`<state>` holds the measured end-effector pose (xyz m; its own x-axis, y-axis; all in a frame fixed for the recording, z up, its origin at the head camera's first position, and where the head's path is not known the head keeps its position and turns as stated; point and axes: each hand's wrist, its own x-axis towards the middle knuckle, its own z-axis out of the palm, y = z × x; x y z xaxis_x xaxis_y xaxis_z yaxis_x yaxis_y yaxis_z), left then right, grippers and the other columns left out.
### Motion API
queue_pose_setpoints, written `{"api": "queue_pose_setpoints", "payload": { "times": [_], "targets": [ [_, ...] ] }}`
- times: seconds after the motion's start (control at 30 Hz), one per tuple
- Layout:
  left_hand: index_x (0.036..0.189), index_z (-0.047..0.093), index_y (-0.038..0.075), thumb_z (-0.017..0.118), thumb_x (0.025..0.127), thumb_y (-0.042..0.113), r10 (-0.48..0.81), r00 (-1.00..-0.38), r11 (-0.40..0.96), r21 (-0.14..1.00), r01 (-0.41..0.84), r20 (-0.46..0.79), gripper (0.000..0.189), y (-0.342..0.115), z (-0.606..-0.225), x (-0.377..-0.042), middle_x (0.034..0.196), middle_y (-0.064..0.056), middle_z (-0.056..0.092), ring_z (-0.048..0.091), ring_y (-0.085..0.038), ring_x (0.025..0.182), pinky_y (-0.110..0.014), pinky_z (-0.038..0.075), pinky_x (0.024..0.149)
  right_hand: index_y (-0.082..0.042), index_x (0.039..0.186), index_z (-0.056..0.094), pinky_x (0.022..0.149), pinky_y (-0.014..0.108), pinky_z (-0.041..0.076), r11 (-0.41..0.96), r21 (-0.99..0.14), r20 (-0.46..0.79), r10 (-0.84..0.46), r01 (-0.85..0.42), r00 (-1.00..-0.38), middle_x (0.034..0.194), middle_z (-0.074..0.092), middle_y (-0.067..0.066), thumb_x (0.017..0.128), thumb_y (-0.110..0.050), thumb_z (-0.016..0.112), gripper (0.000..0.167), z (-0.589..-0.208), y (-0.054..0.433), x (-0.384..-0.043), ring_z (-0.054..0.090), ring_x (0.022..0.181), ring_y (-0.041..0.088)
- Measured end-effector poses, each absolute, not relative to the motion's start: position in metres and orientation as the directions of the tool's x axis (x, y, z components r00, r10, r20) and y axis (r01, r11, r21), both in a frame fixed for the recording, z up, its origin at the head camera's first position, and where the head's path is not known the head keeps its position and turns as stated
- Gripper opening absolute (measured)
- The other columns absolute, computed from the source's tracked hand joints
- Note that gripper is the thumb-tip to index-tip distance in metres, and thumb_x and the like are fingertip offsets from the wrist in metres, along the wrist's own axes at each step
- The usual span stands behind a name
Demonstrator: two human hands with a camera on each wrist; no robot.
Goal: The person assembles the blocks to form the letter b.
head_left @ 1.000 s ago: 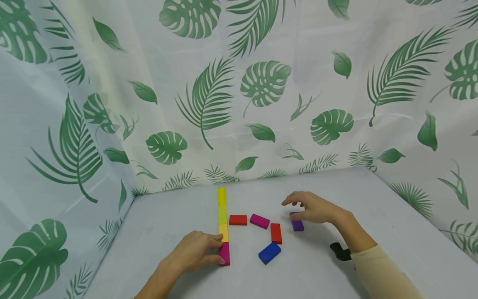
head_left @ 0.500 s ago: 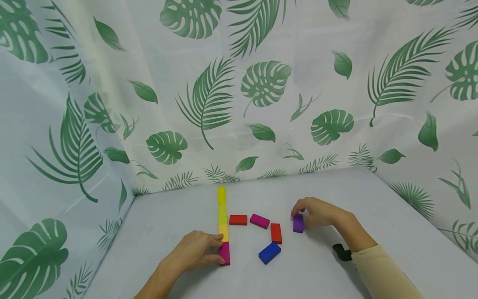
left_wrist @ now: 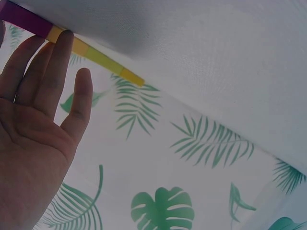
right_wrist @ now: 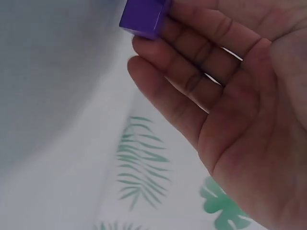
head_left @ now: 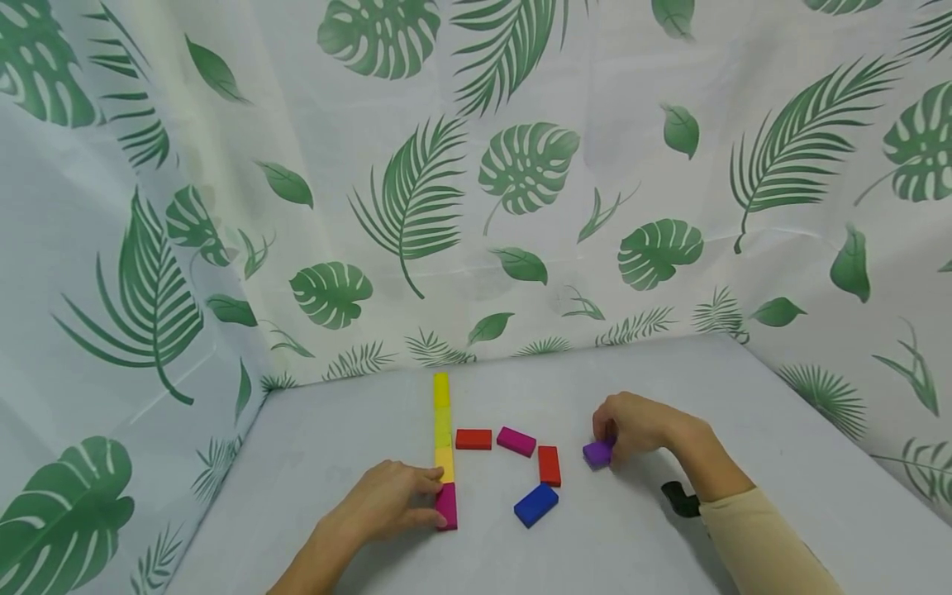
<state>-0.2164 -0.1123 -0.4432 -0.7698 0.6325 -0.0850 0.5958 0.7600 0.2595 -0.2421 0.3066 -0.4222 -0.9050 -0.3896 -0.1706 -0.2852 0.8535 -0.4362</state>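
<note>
My right hand [head_left: 638, 426] pinches a purple block [head_left: 597, 454] at the right of the group. In the right wrist view the purple block [right_wrist: 143, 18] sits at the fingertips, and the thumb is mostly out of sight. My left hand [head_left: 390, 497] rests at the near end of a straight row, its fingertips and thumb touching the magenta block [head_left: 448, 512] and the yellow-orange block [head_left: 445, 456]. Beyond these in the row lie a lime block [head_left: 443, 426] and a yellow block [head_left: 442, 389]. The left wrist view shows the left hand [left_wrist: 43, 115] with mostly straight fingers against the row.
Between the hands lie a red block [head_left: 473, 439], a magenta block [head_left: 516, 441], another red block [head_left: 549, 466] and a blue block [head_left: 535, 505], forming a loose curve. A dark object [head_left: 680, 500] is by the right sleeve. Leaf-printed curtains [head_left: 521, 314] border the white table [head_left: 335, 421].
My right hand has come down onto the purple block and gripped it. The block has turned and shifted slightly nearer. The left hand has stayed in place.
</note>
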Motion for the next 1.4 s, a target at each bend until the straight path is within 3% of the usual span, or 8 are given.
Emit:
{"api": "queue_pose_setpoints", "payload": {
  "times": [0.13,0.33,0.43,0.67,0.87,1.13,1.4],
  "targets": [
    [0.125,0.078,0.026,0.086,0.081,0.051,0.636,-0.768,0.757,0.255,0.602,-0.076,0.052,-0.113,-0.444,-0.216,0.133,0.009,0.072,0.070,-0.017,0.120,-0.046,0.057,0.100,-0.022,0.096,0.075,0.079,0.034,0.057,0.819,-0.440,-0.080,-0.444,-0.368,-0.892,0.089,0.067,-0.009,0.079,-0.011,0.090,0.025,-0.409,0.298,-0.242,0.060,0.085,0.013],
    [0.125,0.078,0.025,0.086,0.081,0.050,0.647,-0.760,0.746,0.258,0.614,-0.061,0.051,-0.114,-0.444,-0.215,0.133,0.008,0.073,0.071,-0.017,0.120,-0.046,0.057,0.100,-0.024,0.116,0.077,0.082,0.034,0.061,0.701,-0.477,0.049,-0.581,-0.530,-0.813,0.102,0.068,-0.013,0.086,-0.019,0.086,0.032,-0.398,0.269,-0.235,0.064,0.094,0.008],
    [0.125,0.078,0.024,0.086,0.081,0.050,0.647,-0.761,0.745,0.261,0.614,-0.057,0.051,-0.114,-0.444,-0.215,0.132,0.008,0.073,0.071,-0.017,0.120,-0.046,0.057,0.100,-0.025,0.122,0.076,0.079,0.029,0.059,0.673,-0.466,0.073,-0.618,-0.575,-0.783,0.103,0.068,-0.015,0.087,-0.023,0.085,0.036,-0.397,0.253,-0.231,0.063,0.096,0.005],
    [0.126,0.077,0.025,0.086,0.081,0.051,0.639,-0.766,0.753,0.256,0.606,-0.070,0.052,-0.114,-0.444,-0.216,0.132,0.008,0.073,0.071,-0.018,0.120,-0.047,0.057,0.100,-0.027,0.134,0.071,0.081,0.031,0.059,0.663,-0.437,0.048,-0.658,-0.608,-0.751,0.098,0.062,-0.017,0.091,-0.026,0.081,0.044,-0.398,0.225,-0.228,0.060,0.093,0.004],
    [0.125,0.078,0.026,0.085,0.081,0.052,0.641,-0.765,0.752,0.256,0.607,-0.070,0.052,-0.113,-0.446,-0.217,0.133,0.009,0.072,0.070,-0.018,0.121,-0.048,0.056,0.101,-0.025,0.134,0.071,0.080,0.024,0.055,0.659,-0.405,0.035,-0.682,-0.634,-0.730,0.099,0.063,-0.015,0.092,-0.029,0.081,0.044,-0.394,0.204,-0.231,0.059,0.089,0.004],
    [0.123,0.079,0.025,0.084,0.081,0.054,0.641,-0.764,0.752,0.256,0.608,-0.070,0.051,-0.112,-0.446,-0.217,0.133,0.008,0.072,0.071,-0.018,0.120,-0.049,0.056,0.101,-0.025,0.133,0.068,0.081,0.024,0.055,0.664,-0.457,0.033,-0.652,-0.592,-0.757,0.095,0.065,-0.016,0.091,-0.029,0.081,0.043,-0.379,0.180,-0.233,0.060,0.087,0.005],
    [0.124,0.078,0.025,0.083,0.082,0.055,0.656,-0.752,0.740,0.245,0.627,-0.058,0.052,-0.114,-0.446,-0.218,0.133,0.008,0.072,0.070,-0.018,0.121,-0.049,0.056,0.101,-0.021,0.134,0.069,0.080,0.022,0.053,0.623,-0.479,0.038,-0.689,-0.619,-0.724,0.103,0.063,-0.016,0.092,-0.031,0.080,0.044,-0.392,0.168,-0.232,0.060,0.088,0.005]
  ]
}}
